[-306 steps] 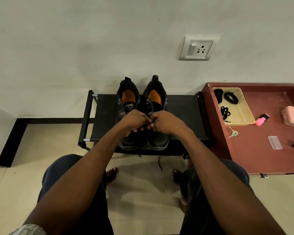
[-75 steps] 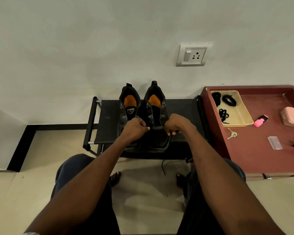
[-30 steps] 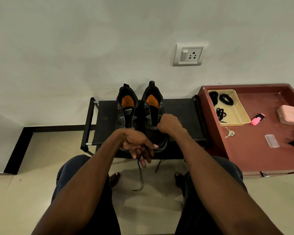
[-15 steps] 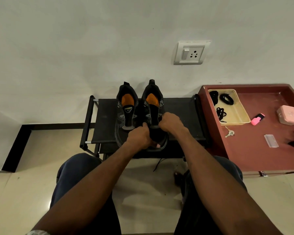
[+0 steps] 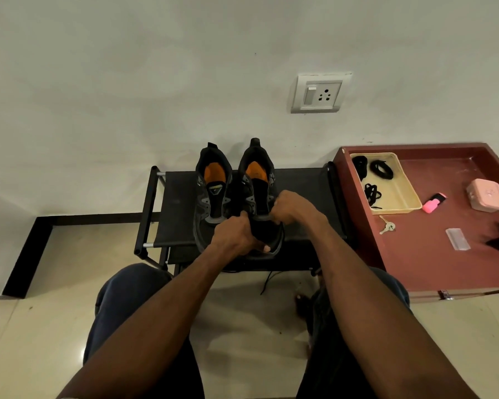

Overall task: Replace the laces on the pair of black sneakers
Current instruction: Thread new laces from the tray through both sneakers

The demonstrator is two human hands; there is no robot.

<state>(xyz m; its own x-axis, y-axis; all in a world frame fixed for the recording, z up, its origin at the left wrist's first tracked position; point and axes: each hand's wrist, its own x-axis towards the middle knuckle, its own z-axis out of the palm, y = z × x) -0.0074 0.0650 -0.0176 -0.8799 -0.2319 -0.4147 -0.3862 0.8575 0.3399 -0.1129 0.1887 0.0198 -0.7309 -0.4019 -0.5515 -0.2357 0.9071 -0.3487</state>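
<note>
Both hands work at the right sneaker (image 5: 261,194): left hand (image 5: 236,236) grips its toe at 6 o'clock, right hand (image 5: 290,207) pinches its lace (image 5: 267,280).

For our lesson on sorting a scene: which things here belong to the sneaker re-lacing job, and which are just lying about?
Belongs to the job:
left sneaker
right sneaker, both hands on it
hanging lace
coiled laces in the yellow tray

Just lying about:
pink highlighter
pink box
keys
clear packet
</note>
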